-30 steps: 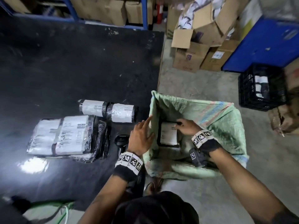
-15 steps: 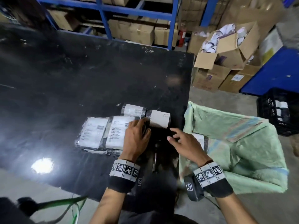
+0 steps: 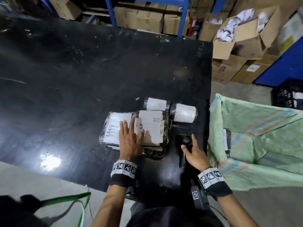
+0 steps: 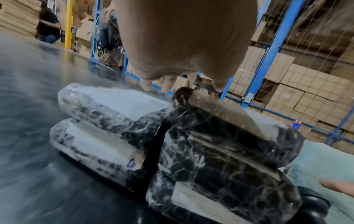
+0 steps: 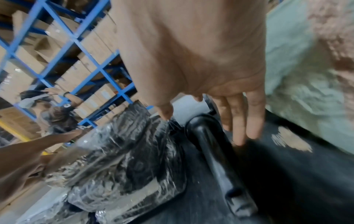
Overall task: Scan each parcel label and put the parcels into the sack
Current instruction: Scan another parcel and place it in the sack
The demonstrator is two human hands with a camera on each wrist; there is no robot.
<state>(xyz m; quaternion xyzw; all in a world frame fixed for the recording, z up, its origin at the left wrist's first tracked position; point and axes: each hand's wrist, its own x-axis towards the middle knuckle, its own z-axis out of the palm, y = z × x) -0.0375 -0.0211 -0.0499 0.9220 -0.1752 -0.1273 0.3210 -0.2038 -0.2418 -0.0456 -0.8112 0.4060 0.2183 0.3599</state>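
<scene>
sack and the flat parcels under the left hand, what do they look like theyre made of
The sack looks like woven plastic cloth, pale green with faded stripes: matte, creased, holding its open shape stiffly. The flat parcels seem wrapped in clear glossy film over dark contents, with crinkles and white glints in the left wrist view. Their labels look like matte white paper. What is inside cannot be told.

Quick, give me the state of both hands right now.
Left hand: open, fingers straight, resting flat on the stacked parcels.
Right hand: open, holding nothing, fingers straight over the black scanner.
</scene>
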